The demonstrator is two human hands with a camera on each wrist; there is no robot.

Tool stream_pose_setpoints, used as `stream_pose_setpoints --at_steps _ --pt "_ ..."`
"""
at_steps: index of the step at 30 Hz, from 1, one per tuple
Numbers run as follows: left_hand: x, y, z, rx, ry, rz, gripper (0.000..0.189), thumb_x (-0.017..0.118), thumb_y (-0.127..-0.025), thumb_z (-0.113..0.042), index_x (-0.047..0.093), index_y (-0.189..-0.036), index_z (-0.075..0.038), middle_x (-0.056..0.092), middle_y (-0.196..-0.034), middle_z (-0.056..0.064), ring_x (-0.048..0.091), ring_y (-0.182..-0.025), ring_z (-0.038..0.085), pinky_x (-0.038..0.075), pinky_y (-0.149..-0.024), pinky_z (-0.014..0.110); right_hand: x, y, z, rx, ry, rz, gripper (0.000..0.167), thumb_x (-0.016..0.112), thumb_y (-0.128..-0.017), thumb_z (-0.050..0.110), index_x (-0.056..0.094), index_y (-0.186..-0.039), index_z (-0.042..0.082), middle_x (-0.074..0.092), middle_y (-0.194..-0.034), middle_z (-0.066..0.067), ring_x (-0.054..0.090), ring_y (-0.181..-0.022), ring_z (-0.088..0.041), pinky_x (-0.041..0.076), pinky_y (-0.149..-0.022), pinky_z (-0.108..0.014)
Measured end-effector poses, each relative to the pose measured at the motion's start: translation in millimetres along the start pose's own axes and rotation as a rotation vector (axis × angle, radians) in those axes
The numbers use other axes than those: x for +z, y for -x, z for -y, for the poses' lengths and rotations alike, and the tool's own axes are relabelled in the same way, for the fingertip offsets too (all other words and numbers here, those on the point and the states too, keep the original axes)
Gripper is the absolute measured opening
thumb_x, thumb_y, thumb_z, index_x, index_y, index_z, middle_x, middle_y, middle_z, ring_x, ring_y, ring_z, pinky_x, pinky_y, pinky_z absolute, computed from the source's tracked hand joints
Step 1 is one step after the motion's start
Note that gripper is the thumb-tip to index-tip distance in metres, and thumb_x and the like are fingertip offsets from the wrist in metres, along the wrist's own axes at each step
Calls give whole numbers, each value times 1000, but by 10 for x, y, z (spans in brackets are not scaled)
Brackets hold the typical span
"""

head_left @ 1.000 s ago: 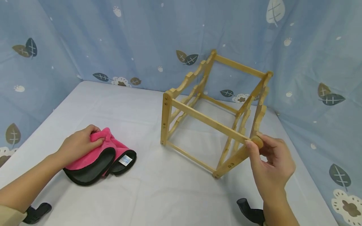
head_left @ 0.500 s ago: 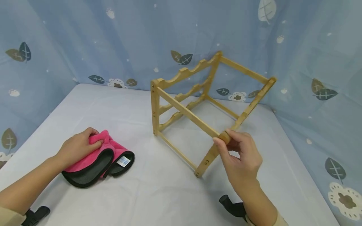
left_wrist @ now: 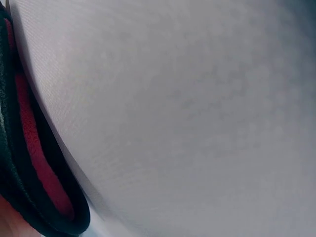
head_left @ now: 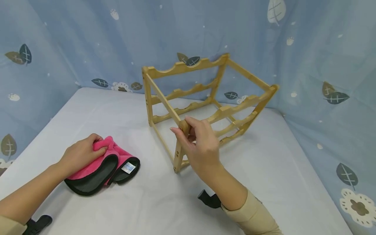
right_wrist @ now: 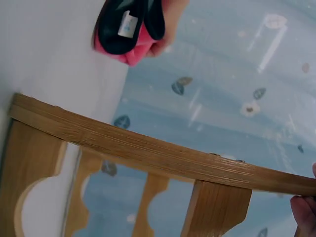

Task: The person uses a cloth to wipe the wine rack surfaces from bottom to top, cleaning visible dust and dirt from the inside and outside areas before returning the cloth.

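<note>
A pale wooden wine rack [head_left: 218, 114] with scalloped rails stands on the table, its near post turned toward me. My right hand [head_left: 202, 143] pinches the top of that near post between thumb and fingers. In the right wrist view, the post of the wooden rack [right_wrist: 148, 148] crosses the frame, with fingertips at its right end. My left hand [head_left: 80, 153] grips a bunched pink cloth [head_left: 101, 160] with black edging and a white label, left of the rack. In the left wrist view only a black and pink edge of the cloth [left_wrist: 42, 158] shows.
A white sheet covers the table [head_left: 164, 202]. Blue leaf-patterned curtain [head_left: 123, 39] stands behind and along both sides, with the rack's far end close to it. A black wrist mount [head_left: 210, 199] sits under the right wrist; another black mount [head_left: 38, 225] is at the left wrist.
My right hand has moved left with the near corner of the wine rack, swinging the rack round on the table. My left hand stays in place on the cloth.
</note>
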State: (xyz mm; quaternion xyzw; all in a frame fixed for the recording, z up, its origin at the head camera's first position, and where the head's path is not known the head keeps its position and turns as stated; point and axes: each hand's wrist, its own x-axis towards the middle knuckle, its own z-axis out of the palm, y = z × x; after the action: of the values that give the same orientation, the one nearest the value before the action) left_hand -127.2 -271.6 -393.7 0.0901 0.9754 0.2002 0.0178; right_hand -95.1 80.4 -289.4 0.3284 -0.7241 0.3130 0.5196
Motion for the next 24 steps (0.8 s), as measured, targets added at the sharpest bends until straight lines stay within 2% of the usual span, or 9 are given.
stream_pose_setpoints --at_steps 4,7,10,13,15,17,20,22,24 --pt "-9 -35 -33 7 -6 9 47 68 -83 -27 48 -113 4 58 -73 6 52 -62 18 40 -52 31 171 -60 -10 2 -87 47 37 73 -82 16 58 -102 -11 55 -75 -14 56 -62 -18 49 -56 -13" --pt "-6 -59 -30 15 -13 15 48 68 -84 -27 48 -113 4 57 -71 5 51 -61 17 40 -51 31 225 -121 -55 14 -187 136 41 78 -77 10 59 -106 -10 55 -76 -13 56 -64 -18 49 -60 -13" --pt "5 -70 -15 19 -16 22 49 68 -84 -28 48 -113 5 57 -71 5 52 -61 18 41 -51 33 184 -197 -164 34 -332 270 45 79 -73 4 59 -111 -10 58 -79 -12 58 -67 -17 49 -64 -13" --pt "23 -57 -2 13 -16 28 49 67 -84 -29 47 -113 5 58 -71 5 52 -62 18 42 -51 33 24 -263 -391 56 -455 335 45 78 -74 1 58 -113 -11 60 -80 -13 61 -69 -15 52 -66 -16" --pt "24 -40 4 9 -14 30 50 67 -84 -29 47 -114 5 58 -72 5 53 -62 18 42 -50 32 -140 -290 -617 70 -502 295 43 77 -77 5 58 -111 -14 61 -78 -16 63 -70 -12 53 -64 -19" --pt "20 -31 0 7 -20 22 49 67 -83 -28 48 -113 5 59 -72 5 53 -62 18 42 -51 32 -342 -307 -880 95 -510 200 43 76 -79 13 59 -108 -15 61 -78 -19 64 -73 -11 54 -65 -20" --pt "5 -14 8 12 -23 10 49 67 -83 -28 48 -113 5 59 -72 6 53 -62 18 42 -51 32 -663 -325 -1296 153 -474 76 52 76 -78 23 59 -104 -19 63 -86 -12 63 -83 -10 53 -75 -22" --pt "2 -10 13 19 -25 7 49 67 -83 -28 48 -113 5 59 -72 6 53 -62 18 42 -51 32 -889 -338 -1547 211 -376 56 56 78 -74 27 60 -104 -18 63 -97 -2 61 -96 -12 49 -87 -25" --pt "3 -8 14 25 -23 2 48 67 -83 -28 48 -113 4 59 -72 5 53 -62 17 42 -51 31 -1097 -346 -1747 296 -280 101 53 79 -75 22 60 -108 -15 60 -108 7 55 -107 -11 42 -96 -25"
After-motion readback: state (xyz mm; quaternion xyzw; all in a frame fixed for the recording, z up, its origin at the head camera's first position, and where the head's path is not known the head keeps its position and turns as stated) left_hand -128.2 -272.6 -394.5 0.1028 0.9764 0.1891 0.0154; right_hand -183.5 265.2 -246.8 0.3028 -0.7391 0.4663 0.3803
